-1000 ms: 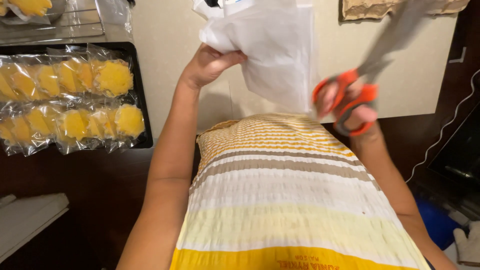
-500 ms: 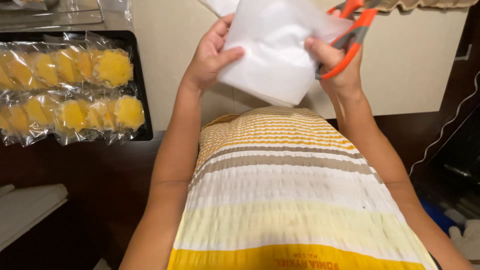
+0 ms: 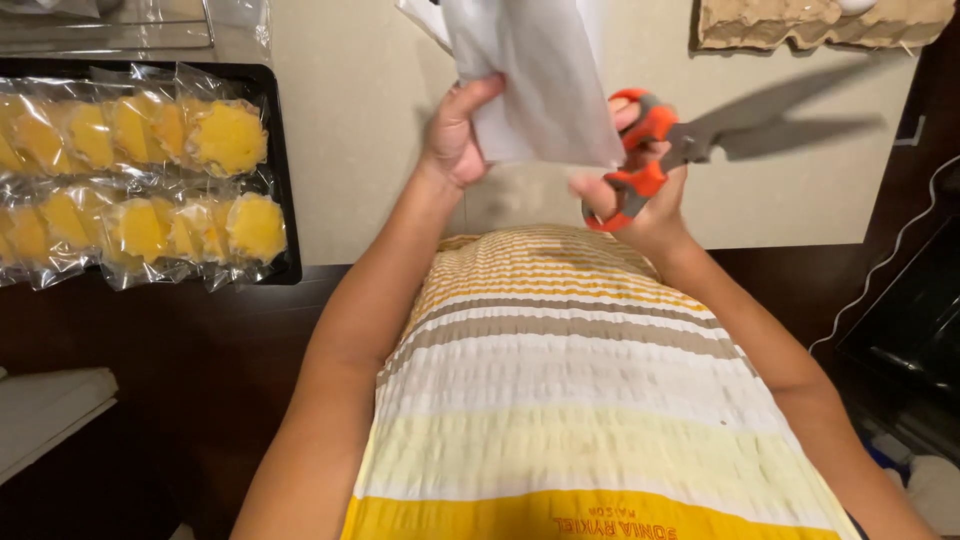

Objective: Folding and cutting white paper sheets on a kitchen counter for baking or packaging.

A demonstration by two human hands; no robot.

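My left hand (image 3: 455, 135) pinches the left edge of a white plastic bag (image 3: 540, 80) held up over a beige counter (image 3: 360, 120). My right hand (image 3: 640, 195) grips orange-handled scissors (image 3: 700, 140) at the bag's lower right corner. The blurred grey blades point right, away from the bag. My right fingers also touch the bag's bottom edge. The top of the bag runs out of view.
A black tray (image 3: 280, 180) at the left holds two rows of yellow round cakes (image 3: 228, 138) sealed in clear wrappers. A brown egg carton (image 3: 820, 22) lies at the counter's top right. Dark furniture stands below and right. A white object (image 3: 45, 410) sits lower left.
The scissors swung from upright behind the bag to pointing right. My right hand dropped to the bag's lower corner. The bag shifted lower and slightly right.
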